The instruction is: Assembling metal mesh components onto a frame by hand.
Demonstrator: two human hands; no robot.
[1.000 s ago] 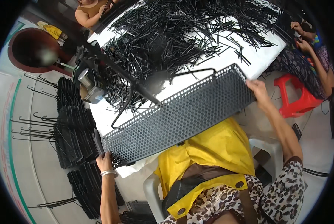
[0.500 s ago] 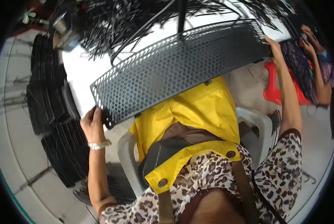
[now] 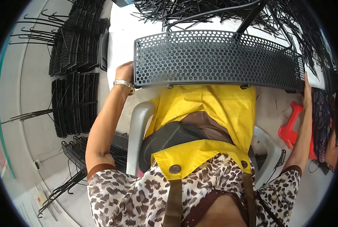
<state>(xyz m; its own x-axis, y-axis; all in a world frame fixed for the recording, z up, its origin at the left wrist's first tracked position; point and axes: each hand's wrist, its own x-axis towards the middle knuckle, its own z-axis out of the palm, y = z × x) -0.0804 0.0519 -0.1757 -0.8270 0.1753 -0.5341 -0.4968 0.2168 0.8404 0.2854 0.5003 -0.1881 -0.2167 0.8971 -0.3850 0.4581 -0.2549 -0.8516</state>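
Note:
A long black perforated basket [image 3: 214, 58] with many round holes lies across in front of me, over the near edge of the white table [image 3: 119, 32]. My left hand [image 3: 126, 72] grips its left end, the fingers partly hidden behind the side. At the other end my right hand [image 3: 307, 84] holds the right side, its fingers mostly out of sight. Black bent rods [image 3: 248, 19] rise from behind the basket's far edge. A yellow apron [image 3: 203, 99] covers my lap below it.
Thin black strips [image 3: 199, 13] are heaped on the table's far part. Stacks of black racks [image 3: 76, 104] with long hooks stand on the left. Grey chair arms [image 3: 137, 128] flank me. A red plastic stool [image 3: 291, 126] is at the right, near another person's arm [image 3: 332, 151].
The basket has turned from a slant to nearly level, its left end rising and its right end dropping in the picture. Both hands have kept hold, and my view has shifted left.

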